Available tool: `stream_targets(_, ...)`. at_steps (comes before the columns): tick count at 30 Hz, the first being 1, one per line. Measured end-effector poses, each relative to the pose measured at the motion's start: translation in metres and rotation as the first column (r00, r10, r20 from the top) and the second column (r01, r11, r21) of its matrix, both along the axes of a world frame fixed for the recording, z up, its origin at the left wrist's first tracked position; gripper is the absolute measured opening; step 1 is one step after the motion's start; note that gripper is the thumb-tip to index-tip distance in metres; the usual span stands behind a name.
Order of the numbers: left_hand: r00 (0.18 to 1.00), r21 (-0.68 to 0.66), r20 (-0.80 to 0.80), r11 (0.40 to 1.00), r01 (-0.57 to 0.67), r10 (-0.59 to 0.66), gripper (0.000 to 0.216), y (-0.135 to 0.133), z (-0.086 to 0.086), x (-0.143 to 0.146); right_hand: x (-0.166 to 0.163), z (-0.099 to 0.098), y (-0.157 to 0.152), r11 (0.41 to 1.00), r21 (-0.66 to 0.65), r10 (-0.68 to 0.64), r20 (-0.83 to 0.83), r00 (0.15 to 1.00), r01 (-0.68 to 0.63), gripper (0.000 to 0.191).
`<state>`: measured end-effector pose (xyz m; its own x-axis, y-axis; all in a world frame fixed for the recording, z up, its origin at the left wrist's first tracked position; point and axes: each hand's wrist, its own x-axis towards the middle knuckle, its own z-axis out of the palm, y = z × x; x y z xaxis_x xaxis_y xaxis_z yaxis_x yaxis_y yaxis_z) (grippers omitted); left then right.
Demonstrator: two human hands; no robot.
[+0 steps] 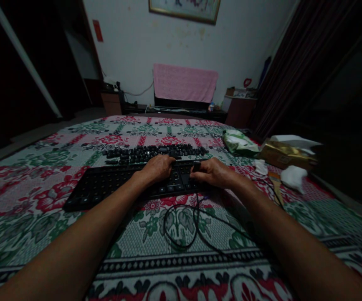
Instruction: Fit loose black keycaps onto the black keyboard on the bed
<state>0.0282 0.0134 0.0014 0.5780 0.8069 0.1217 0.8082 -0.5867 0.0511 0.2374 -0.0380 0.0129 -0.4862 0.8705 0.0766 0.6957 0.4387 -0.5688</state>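
A black keyboard lies on the patterned cover, most of its key positions bare, with some keys along its near edge. My left hand rests over its middle-right part, fingers curled together; whatever they hold is hidden. Over the number-pad end, my right hand pinches a small black piece that looks like a keycap between thumb and fingers. Loose black keycaps lie in a long heap just beyond the keyboard.
A black cable loops in front of the keyboard. At the right are a flat brush, crumpled white tissues, a gold tissue box and a green-white packet. A pink towel hangs at the far wall.
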Motion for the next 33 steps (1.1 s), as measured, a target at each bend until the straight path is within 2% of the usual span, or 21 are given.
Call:
stream_targets(11, 1.000, 0.024, -0.029, 1.000, -0.003, 0.004, 0.035, 0.001, -0.002, 0.001, -0.001, -0.004, -0.002, 0.999, 0.052, -0.014, 0.002, 1.000, 0.014, 0.022)
stream_targets(18, 1.000, 0.030, -0.012, 0.999, 0.016, -0.015, 0.037, 0.002, -0.003, 0.000, 0.001, -0.019, 0.003, 0.995, -0.013, -0.100, -0.148, 0.984, 0.099, 0.028)
stream_targets(21, 1.000, 0.021, 0.002, 1.000, 0.014, -0.015, 0.036, 0.003, -0.004, 0.000, -0.001, -0.016, 0.003, 0.996, -0.041, -0.083, -0.187, 0.979, 0.077, 0.024)
stream_targets(24, 1.000, 0.007, 0.002, 1.000, 0.012, -0.012, 0.036, 0.004, -0.003, 0.000, -0.006, -0.007, -0.001, 0.998, -0.011, -0.066, -0.099, 0.993, 0.065, 0.018)
stream_targets(28, 1.000, -0.003, 0.004, 1.000, 0.013, -0.013, 0.033, 0.003, -0.002, 0.000, -0.016, -0.001, -0.006, 0.981, 0.120, -0.159, 0.028, 0.987, 0.155, 0.015)
stream_targets(30, 1.000, -0.006, 0.017, 1.000, 0.006, -0.006, 0.034, 0.004, -0.003, -0.001, -0.017, -0.003, -0.005, 0.973, 0.151, -0.181, 0.028, 0.983, 0.175, 0.016)
stream_targets(33, 0.998, -0.024, 0.056, 1.000, -0.002, 0.003, 0.036, 0.004, -0.003, -0.002, -0.014, -0.009, -0.002, 0.979, 0.121, -0.163, -0.021, 0.986, 0.165, 0.020)
